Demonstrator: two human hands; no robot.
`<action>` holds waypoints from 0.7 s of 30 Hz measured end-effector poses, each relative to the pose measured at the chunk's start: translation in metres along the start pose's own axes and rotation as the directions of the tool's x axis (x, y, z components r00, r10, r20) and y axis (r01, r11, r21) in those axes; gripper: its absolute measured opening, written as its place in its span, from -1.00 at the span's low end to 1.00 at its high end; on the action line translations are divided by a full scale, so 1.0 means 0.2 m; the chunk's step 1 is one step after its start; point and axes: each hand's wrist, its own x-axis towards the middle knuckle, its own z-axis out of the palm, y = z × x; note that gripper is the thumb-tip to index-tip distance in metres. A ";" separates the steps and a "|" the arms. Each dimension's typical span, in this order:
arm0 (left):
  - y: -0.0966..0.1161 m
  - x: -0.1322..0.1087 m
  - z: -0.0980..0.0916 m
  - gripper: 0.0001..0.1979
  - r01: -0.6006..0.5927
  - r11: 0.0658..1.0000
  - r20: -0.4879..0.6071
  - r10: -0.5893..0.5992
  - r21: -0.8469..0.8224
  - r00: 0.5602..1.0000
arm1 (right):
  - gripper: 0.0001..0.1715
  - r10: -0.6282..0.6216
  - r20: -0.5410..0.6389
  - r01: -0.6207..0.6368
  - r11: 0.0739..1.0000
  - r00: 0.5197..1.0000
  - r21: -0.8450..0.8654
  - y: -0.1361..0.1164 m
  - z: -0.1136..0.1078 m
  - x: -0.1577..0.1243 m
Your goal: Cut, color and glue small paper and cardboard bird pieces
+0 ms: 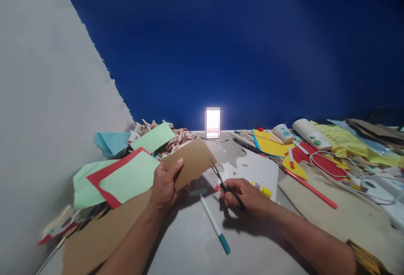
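A piece of brown cardboard (193, 159) is pinched in my left hand (164, 186), thumb on top, and it is lifted above the table. My right hand (241, 197) grips black-handled scissors (233, 195). Their blades are parted and reach the right edge of the cardboard. Below and between my hands lies a white marker with a teal cap (214, 223). A yellow glue stick (261, 189) lies just behind my right hand, on a white paper sheet (260, 169).
Green paper (126, 178), red paper (113, 201) and a larger cardboard sheet (104, 233) lie left. Paper scraps (154, 125) are heaped behind. To the right are a red stick (315, 190), white cable (350, 186) and beige cloth (341, 220). A bright light (213, 122) stands at the back.
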 end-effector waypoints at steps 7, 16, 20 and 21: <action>0.05 -0.06 0.05 -0.50 -0.032 0.990 -0.051 0.040 0.136 0.998 | -0.45 0.129 -0.024 -0.123 0.978 0.991 0.168 -0.04 0.04 -0.03; 0.05 -0.07 0.05 -0.50 -0.046 0.985 -0.056 0.056 0.166 0.997 | -0.51 0.153 -0.055 -0.134 0.958 0.987 0.253 -0.05 0.08 -0.04; 0.06 -0.08 0.05 -0.54 -0.042 0.983 -0.067 0.055 0.178 0.996 | -0.52 0.135 -0.048 -0.121 0.967 0.990 0.225 -0.04 0.07 -0.04; 0.06 -0.08 0.06 -0.54 -0.044 0.983 -0.069 0.057 0.176 0.996 | -0.52 0.130 -0.048 -0.117 0.970 0.990 0.211 -0.04 0.06 -0.04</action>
